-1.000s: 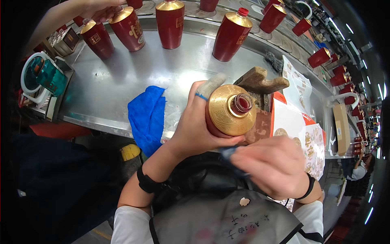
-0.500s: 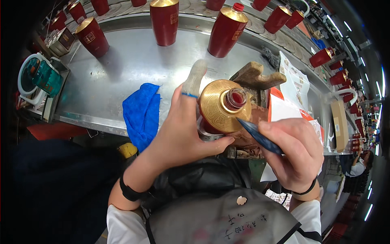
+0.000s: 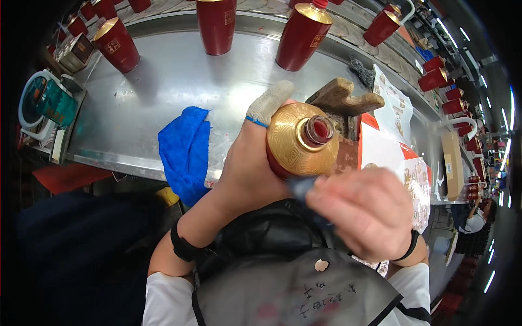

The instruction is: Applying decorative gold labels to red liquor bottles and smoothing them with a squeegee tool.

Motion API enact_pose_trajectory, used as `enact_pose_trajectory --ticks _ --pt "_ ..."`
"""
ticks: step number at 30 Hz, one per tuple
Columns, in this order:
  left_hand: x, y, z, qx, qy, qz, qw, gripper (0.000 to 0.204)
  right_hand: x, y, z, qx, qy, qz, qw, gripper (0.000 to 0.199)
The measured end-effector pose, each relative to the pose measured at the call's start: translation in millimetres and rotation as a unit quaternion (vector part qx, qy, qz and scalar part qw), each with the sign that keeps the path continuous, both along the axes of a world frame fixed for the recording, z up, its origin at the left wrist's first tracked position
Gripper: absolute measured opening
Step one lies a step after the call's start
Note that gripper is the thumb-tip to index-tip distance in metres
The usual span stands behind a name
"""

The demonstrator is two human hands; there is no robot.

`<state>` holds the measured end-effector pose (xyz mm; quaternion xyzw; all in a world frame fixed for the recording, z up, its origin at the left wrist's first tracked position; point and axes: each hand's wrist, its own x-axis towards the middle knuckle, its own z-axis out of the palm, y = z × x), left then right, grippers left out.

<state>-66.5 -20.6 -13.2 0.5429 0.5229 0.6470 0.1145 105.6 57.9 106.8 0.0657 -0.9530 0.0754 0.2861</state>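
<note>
My left hand [image 3: 247,168] grips a red bottle with a gold embossed shoulder and an open red neck [image 3: 302,140], held up in front of my chest; its index finger wears a pale cloth finger cot. My right hand [image 3: 367,209] is just below and to the right of the bottle, blurred, pinching a thin dark blue tool [image 3: 304,190] whose tip lies against the bottle's lower edge. A black apron covers my chest beneath both hands.
A steel workbench [image 3: 163,92] holds a blue cloth [image 3: 185,152] at its near edge, several red bottles along the conveyor behind [image 3: 217,24], a wooden block [image 3: 342,98] and printed cartons [image 3: 397,146] to the right. A teal tape dispenser [image 3: 46,103] sits at the left.
My right hand has dropped from the bottle's right side to below it, carrying the dark tool. The bottle has stayed in my left hand.
</note>
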Motion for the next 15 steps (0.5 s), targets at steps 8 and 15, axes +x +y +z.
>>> enact_pose_trajectory --ticks 8,15 --pt "22 5 -15 0.034 -0.055 0.066 0.996 0.123 1 -5 -1 -0.010 -0.011 -0.026 1.000 0.039" --pt "15 -11 2 -0.002 0.002 0.064 0.998 0.119 2 1 8 -0.007 0.025 -0.057 0.998 0.046"
